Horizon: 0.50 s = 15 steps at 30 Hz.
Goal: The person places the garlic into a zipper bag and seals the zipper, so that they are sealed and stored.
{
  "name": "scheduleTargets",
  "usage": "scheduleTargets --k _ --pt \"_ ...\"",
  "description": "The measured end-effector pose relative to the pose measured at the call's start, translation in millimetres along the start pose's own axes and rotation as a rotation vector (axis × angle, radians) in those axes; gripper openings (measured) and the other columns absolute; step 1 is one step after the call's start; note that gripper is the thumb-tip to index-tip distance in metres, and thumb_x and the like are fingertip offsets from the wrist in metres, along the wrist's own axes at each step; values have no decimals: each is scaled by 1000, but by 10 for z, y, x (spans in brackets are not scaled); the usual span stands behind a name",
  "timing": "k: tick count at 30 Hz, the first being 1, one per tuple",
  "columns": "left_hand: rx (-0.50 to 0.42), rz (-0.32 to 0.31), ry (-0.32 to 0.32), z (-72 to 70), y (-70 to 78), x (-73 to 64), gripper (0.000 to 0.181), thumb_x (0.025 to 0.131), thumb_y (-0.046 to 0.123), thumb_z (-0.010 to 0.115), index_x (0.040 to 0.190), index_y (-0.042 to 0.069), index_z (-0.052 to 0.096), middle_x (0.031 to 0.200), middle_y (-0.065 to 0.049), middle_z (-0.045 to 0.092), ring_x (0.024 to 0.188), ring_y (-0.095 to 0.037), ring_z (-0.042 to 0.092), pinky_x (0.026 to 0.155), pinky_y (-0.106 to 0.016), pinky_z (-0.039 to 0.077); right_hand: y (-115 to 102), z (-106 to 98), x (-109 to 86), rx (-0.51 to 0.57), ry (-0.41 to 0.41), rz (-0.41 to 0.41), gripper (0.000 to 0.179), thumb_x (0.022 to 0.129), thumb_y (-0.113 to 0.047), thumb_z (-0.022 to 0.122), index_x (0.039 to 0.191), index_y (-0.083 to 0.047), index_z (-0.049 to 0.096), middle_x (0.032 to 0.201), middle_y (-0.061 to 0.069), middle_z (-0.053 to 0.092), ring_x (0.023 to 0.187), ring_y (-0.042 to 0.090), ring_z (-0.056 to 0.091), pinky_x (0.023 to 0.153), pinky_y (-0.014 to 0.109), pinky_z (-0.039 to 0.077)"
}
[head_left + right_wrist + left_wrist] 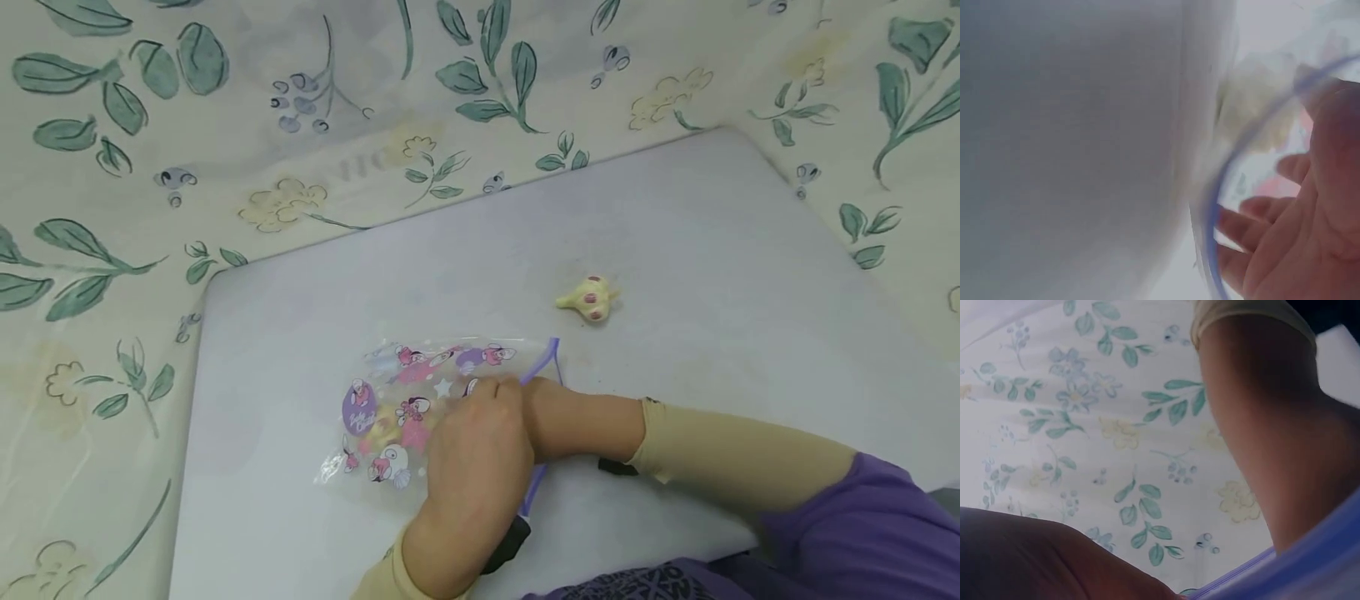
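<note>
A clear zip bag (408, 417) printed with pink and purple cartoon figures lies on the white table, its purple zip edge (547, 354) facing right. My left hand (480, 450) grips the bag at its opening, fingers curled. From the right, my right hand (1310, 231) reaches in past the purple edge, its fingers loosely spread; the head view mostly hides it behind the left hand. Beyond its fingertips, a blurred pale yellow thing (1257, 112) shows inside the bag. On the table behind the hands lies a pale yellow garlic bulb (592, 300) with reddish patches.
The white table (300, 308) has rounded far corners and stands against floral cloth (375, 100) at the back and sides. Black straps (510, 546) sit at the wrists below the beige sleeves. My right forearm (750, 454) crosses the table's near right part.
</note>
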<state>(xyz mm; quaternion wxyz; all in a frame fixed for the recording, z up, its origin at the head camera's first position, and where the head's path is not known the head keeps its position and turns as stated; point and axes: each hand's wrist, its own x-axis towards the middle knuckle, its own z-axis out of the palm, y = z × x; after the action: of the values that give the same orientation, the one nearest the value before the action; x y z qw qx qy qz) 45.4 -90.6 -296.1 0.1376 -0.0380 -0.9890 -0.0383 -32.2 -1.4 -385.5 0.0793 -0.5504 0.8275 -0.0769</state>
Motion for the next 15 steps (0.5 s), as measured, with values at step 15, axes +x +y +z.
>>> scheduleTargets --k 15 --pt "2 -38 -123 -42 17 22 14 75 10 71 89 7 68 74 -5 60 59 -21 62 48 -34 50 260 -71 -473 64 181 -224 34 89 -35 61 120 -21 62 119 -7 63 105 10 62 90 29 49"
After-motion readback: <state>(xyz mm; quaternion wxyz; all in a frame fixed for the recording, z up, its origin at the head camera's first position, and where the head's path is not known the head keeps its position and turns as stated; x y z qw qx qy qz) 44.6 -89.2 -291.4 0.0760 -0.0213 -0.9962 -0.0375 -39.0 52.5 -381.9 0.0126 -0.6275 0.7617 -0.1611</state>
